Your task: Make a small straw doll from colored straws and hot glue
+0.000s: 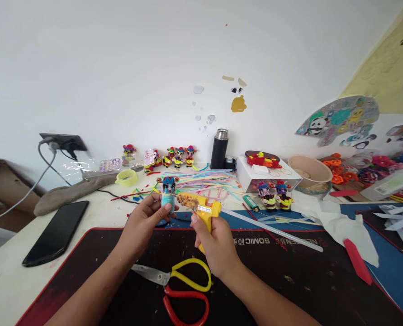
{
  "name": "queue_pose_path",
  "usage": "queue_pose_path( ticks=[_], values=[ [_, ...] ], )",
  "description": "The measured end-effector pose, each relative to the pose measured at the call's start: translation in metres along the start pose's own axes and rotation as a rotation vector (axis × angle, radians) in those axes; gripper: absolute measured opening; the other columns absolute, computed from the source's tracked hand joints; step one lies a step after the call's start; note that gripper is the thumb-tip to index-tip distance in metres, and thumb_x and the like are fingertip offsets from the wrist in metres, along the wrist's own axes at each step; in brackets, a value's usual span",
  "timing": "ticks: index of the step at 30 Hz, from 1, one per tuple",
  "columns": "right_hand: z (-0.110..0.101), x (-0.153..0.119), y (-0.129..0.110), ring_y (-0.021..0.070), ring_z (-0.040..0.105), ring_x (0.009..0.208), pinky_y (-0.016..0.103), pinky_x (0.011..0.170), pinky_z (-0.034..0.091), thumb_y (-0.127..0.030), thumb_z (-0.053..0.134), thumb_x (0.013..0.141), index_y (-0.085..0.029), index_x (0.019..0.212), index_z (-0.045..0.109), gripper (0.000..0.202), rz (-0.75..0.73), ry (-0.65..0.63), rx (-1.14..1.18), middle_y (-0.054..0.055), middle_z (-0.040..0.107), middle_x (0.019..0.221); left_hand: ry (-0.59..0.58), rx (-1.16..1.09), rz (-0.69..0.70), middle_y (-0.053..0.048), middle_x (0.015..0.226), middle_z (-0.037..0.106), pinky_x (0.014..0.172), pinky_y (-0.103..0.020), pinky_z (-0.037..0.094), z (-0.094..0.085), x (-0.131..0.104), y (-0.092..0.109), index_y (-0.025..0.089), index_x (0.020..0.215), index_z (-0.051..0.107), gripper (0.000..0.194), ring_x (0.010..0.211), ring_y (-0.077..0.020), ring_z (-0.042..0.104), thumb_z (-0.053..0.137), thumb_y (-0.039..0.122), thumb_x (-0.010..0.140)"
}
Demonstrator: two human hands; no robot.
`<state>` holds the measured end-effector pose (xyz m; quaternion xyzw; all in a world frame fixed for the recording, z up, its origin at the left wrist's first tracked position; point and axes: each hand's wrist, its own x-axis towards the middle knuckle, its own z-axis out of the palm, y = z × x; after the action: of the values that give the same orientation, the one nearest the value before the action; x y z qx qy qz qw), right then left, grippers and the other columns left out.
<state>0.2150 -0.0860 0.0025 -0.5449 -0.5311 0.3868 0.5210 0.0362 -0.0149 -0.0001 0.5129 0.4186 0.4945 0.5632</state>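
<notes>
Upright in my left hand (152, 213) is a small doll figure (168, 199) with a light blue body and a blue-and-red headpiece; thumb and fingers close round its body. My right hand (218, 244) grips the handle of a yellow hot glue gun (208, 210), whose stained front end points left at the doll. Whether the nozzle touches the doll I cannot tell. A long translucent glue stick (272, 230) sticks out of the gun's back. Below both hands, scissors (169, 276) with one yellow and one red handle lie on the dark mat (262, 276).
Behind my hands lie pastel pipe cleaners (201, 179), and finished dolls (179, 156) stand by the wall. A black thermos (219, 149) stands beside a white box (255, 174). A phone (57, 233) and yellow tape roll (126, 177) lie left; a beige bowl (310, 170) stands right.
</notes>
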Motion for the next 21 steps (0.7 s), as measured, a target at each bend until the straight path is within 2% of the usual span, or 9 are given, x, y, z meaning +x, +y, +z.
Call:
queue_pose_path(
  ticks=[13, 21],
  values=[
    [0.0008, 0.0001, 0.0041, 0.0132, 0.051, 0.047, 0.026, 0.052, 0.040, -0.060, 0.056, 0.097, -0.022, 0.060, 0.053, 0.053, 0.006, -0.008, 0.013, -0.002, 0.050, 0.048, 0.082, 0.113, 0.036, -0.006, 0.095, 0.077, 0.072, -0.034, 0.057, -0.0019, -0.0016, 0.0023, 0.022, 0.098, 0.066, 0.051, 0.088, -0.0261, 0.073, 0.091, 0.057, 0.070],
    [0.0019, 0.0009, 0.0071, 0.0135, 0.052, 0.048, 0.026, 0.052, 0.040, -0.063, 0.056, 0.097, -0.020, 0.069, 0.060, 0.051, 0.040, -0.008, 0.028, -0.001, 0.054, 0.051, 0.074, 0.137, 0.064, -0.004, 0.092, 0.077, 0.072, -0.033, 0.058, -0.0050, -0.0011, 0.0018, 0.022, 0.099, 0.065, 0.051, 0.085, -0.0240, 0.072, 0.090, 0.057, 0.071]
  ],
)
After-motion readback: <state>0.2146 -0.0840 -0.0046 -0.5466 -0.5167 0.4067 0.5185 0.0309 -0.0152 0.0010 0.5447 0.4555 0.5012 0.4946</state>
